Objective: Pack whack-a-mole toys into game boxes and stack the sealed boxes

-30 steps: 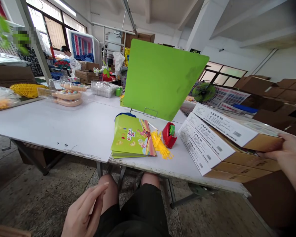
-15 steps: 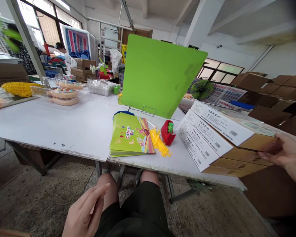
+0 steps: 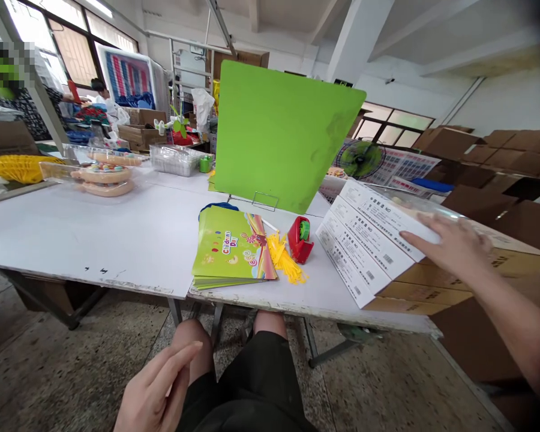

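My right hand (image 3: 454, 240) lies over the top box of a stack of flat boxes (image 3: 373, 240), thumb and fingers spread apart. The boxes have white printed ends and brown sides. Down by my lap, my left hand (image 3: 157, 390) is closed, its fingers pressed together and nothing visible in it. On the table between them sits a stack of green "Children's Day" printed cards (image 3: 225, 246). Yellow ties (image 3: 285, 258) lie in a bundle to its right, next to a red tape dispenser (image 3: 299, 243) with green tape.
Behind the cards a large green board (image 3: 283, 138) stands on a wire holder. Clear packs of round food-like toys (image 3: 105, 174) and clear plastic trays (image 3: 175, 159) stand on the white table (image 3: 94, 240). A fan (image 3: 362, 157) and cartons (image 3: 517, 153) are farther back.
My right hand has moved from the right side of the box stack up and left onto its top, fingers now spread. My left hand stays in place. The view has shifted slightly.
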`<state>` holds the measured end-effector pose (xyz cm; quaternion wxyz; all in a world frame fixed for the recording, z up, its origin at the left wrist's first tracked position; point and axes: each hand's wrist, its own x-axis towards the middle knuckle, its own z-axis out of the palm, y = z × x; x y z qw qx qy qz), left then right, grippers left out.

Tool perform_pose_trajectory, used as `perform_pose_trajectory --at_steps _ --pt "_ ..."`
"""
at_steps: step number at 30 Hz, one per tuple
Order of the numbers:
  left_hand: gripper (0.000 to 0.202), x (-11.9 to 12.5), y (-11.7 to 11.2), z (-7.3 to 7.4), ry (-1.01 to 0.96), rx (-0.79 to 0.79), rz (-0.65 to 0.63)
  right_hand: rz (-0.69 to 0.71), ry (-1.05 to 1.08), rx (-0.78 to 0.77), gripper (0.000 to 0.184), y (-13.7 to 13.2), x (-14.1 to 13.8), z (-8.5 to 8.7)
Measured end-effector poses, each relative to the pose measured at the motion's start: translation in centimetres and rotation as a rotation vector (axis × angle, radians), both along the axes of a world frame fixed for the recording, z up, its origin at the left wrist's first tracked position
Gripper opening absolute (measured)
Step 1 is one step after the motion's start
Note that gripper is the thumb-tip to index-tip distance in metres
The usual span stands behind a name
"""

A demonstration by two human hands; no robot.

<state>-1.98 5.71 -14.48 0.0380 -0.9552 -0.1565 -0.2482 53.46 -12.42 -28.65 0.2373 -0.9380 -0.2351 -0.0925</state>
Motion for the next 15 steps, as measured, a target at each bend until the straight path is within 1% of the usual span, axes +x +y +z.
perform_pose_trajectory --at_steps 2,4,7,15 --pt "0.025 -0.6 0.3 -0.2 0.006 -0.016 0.006 0.001 0.051 0.005 0.073 0.7 0.3 -0.3" --pt "0.025 -1.3 0.7 -0.5 0.008 -0.042 0.018 -0.004 0.05 0.077 0.065 0.8 0.6 -0.6" --pt "0.025 -2.1 0.9 -0.9 -0.01 -0.059 0.041 0.015 0.049 0.163 0.061 0.3 0.9 -1.0" --pt "0.026 -1.7 0.7 -1.1 0.002 -0.058 0.041 0.039 0.097 0.125 0.062 -0.2 0.8 -0.6"
